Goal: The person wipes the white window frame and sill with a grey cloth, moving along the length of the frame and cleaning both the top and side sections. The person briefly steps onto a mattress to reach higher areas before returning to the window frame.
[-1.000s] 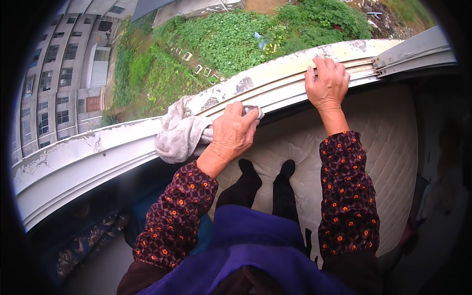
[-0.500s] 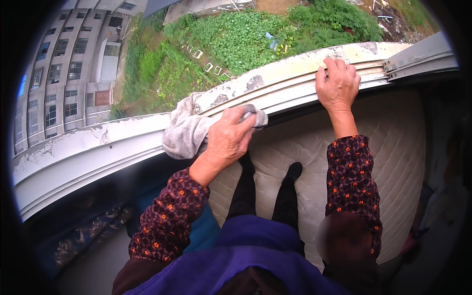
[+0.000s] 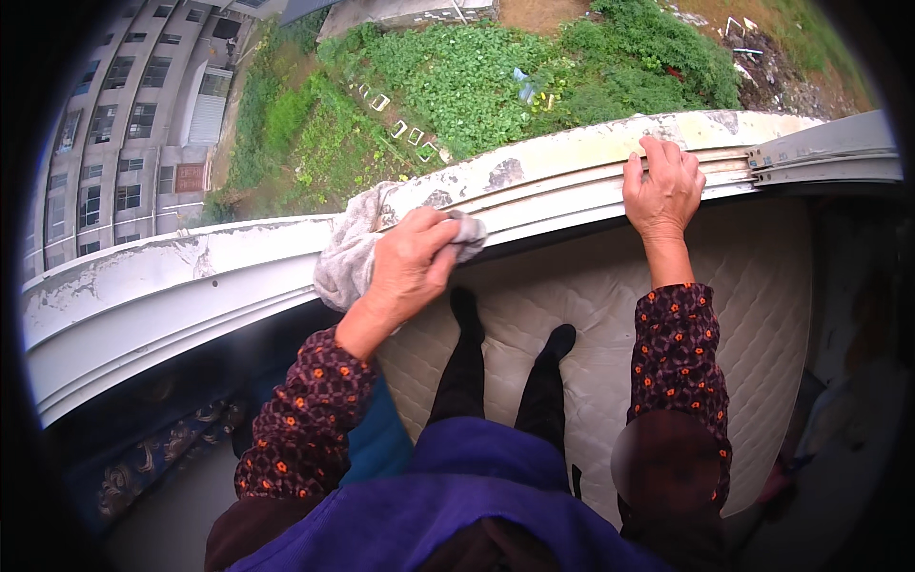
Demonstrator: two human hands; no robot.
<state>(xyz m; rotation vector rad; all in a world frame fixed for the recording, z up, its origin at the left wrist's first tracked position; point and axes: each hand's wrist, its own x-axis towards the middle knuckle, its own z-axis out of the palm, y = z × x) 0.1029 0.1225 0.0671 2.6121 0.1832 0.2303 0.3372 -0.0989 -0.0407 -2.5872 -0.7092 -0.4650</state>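
My left hand (image 3: 408, 262) is closed on a greyish cloth (image 3: 345, 257), pressing part of it against the white window track (image 3: 548, 203). Loose folds of the cloth hang over the sill to the left of that hand. Farther right, my right hand (image 3: 665, 195) grips the track with bent fingers hooked over its rails, near the upright white frame piece (image 3: 824, 153). No cloth or tool shows in the right hand. Dirt and worn patches mark the outer ledge (image 3: 505, 173) beyond the rails.
I stand on a cream quilted mattress (image 3: 610, 353) directly below the window. A dark blue patterned fabric (image 3: 157, 467) lies at the lower left, with a blue item (image 3: 376, 434) beside my leg. Outside, far below, are green plants (image 3: 448, 86) and a grey building (image 3: 124, 124).
My left hand has slid a little to the left along the track with the cloth. My right hand keeps its grip; the view has shifted slightly.
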